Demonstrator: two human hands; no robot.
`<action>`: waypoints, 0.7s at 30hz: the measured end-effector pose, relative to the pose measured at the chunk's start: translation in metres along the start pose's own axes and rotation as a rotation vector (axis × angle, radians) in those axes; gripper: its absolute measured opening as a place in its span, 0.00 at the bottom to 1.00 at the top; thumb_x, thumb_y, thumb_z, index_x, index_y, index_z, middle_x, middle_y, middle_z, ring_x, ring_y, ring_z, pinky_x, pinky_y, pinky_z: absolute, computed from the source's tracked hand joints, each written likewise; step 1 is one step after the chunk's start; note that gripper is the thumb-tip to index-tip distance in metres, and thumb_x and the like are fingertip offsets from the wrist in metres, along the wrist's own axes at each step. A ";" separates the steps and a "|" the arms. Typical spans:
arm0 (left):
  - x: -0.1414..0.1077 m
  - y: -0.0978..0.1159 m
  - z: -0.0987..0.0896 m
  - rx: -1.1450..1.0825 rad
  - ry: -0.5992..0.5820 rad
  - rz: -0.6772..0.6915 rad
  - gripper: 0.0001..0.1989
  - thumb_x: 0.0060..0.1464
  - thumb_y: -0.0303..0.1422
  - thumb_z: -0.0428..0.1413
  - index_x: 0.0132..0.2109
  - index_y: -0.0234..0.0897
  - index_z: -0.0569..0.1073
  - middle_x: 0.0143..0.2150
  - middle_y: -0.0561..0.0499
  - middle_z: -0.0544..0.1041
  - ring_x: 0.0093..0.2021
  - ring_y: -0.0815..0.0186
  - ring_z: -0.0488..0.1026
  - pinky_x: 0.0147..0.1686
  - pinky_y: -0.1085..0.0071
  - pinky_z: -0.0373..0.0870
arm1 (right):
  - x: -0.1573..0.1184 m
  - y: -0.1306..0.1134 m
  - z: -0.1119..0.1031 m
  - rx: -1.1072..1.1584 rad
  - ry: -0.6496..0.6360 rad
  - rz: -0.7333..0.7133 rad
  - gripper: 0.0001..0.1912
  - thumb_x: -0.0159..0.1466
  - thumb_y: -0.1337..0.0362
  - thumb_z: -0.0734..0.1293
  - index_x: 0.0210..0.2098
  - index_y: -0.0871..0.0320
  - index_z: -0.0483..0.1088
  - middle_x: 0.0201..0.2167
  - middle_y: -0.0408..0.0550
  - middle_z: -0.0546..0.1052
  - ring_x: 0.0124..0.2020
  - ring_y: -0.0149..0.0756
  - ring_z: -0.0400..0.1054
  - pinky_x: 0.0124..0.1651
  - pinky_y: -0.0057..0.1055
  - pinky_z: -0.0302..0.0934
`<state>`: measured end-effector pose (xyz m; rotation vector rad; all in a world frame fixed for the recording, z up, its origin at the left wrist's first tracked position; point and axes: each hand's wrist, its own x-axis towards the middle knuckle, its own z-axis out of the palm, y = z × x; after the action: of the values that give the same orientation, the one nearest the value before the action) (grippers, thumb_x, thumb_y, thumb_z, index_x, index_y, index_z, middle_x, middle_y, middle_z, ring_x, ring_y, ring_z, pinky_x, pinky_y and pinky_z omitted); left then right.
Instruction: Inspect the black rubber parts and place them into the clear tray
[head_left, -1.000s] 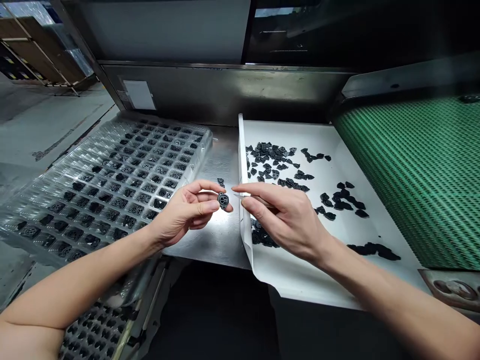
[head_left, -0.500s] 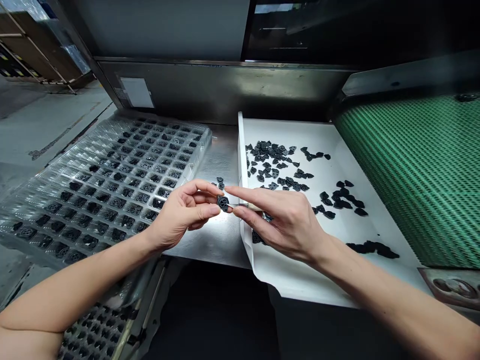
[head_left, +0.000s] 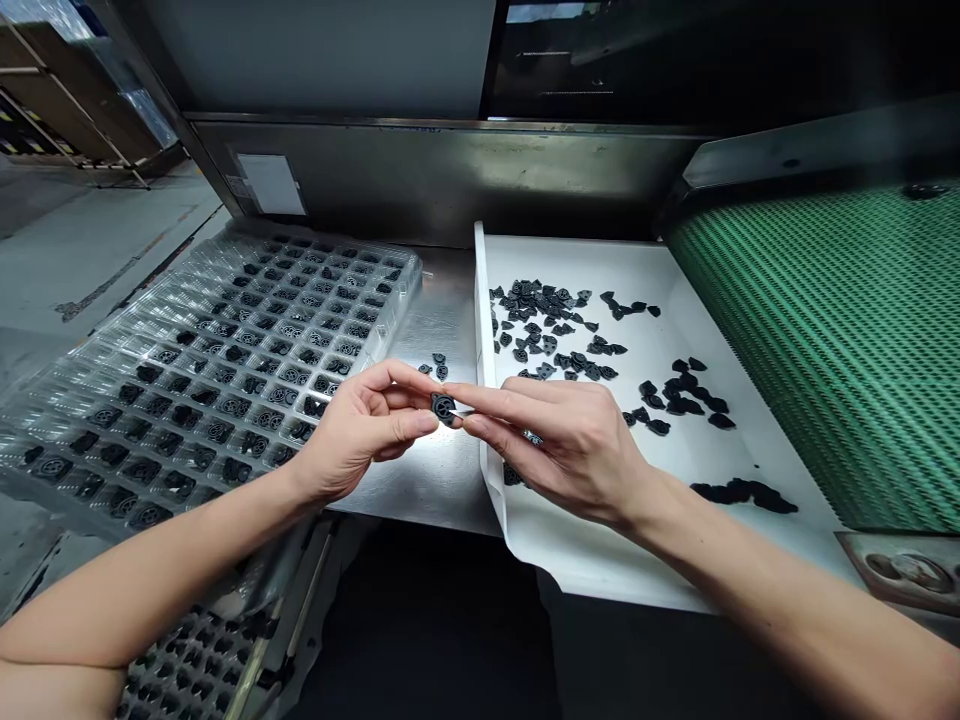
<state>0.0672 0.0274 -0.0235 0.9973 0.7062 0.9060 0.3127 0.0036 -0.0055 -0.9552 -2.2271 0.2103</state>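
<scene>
Between the thumb and fingertips of my left hand is a small black plastic part with a round spoked pattern on its face. My right hand pinches a thin, pale, pointed tool, its tip against the right side of that part. Most of the tool is hidden by my fingers, so its exact kind does not show. Just beyond my fingertips, a few loose black parts lie on the metal table.
Clear plastic trays with black parts in their pockets stand at left; more trayed parts show below. At right, a white tray holds scattered black parts, beside a green mesh conveyor belt. A metal machine wall closes off the back.
The tool's pale tip now sits over the edge of the black part, and my right index fingertip has come closer to it. My left hand keeps nearly the same place.
</scene>
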 end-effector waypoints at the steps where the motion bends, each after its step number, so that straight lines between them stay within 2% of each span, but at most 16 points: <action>1: 0.000 0.000 0.000 0.007 0.007 0.002 0.15 0.51 0.31 0.76 0.44 0.37 0.82 0.30 0.52 0.77 0.20 0.78 0.58 0.18 0.81 0.50 | 0.000 0.000 0.000 0.006 -0.001 0.002 0.17 0.79 0.59 0.67 0.63 0.55 0.78 0.30 0.42 0.77 0.25 0.27 0.63 0.29 0.30 0.53; 11: -0.001 0.003 0.000 0.010 -0.014 0.001 0.14 0.51 0.30 0.76 0.43 0.35 0.83 0.28 0.52 0.78 0.21 0.78 0.61 0.19 0.82 0.51 | 0.000 -0.001 -0.002 0.085 0.006 0.014 0.14 0.78 0.61 0.68 0.60 0.53 0.80 0.31 0.43 0.78 0.26 0.27 0.64 0.29 0.27 0.54; 16: 0.001 0.004 0.000 0.010 -0.033 -0.008 0.14 0.51 0.29 0.76 0.44 0.34 0.83 0.33 0.48 0.82 0.23 0.77 0.66 0.19 0.83 0.54 | 0.000 -0.001 -0.001 0.128 0.043 -0.014 0.13 0.78 0.63 0.67 0.59 0.55 0.80 0.34 0.42 0.81 0.27 0.26 0.68 0.28 0.27 0.56; 21: 0.001 0.005 -0.001 -0.007 -0.046 -0.016 0.14 0.53 0.30 0.75 0.45 0.36 0.83 0.31 0.51 0.80 0.21 0.78 0.62 0.19 0.83 0.53 | 0.001 -0.003 -0.001 0.186 -0.005 0.041 0.16 0.78 0.64 0.69 0.63 0.57 0.78 0.42 0.43 0.85 0.36 0.28 0.76 0.36 0.28 0.64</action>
<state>0.0653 0.0299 -0.0196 1.0014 0.6711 0.8683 0.3114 0.0024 -0.0028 -0.9004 -2.1502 0.4309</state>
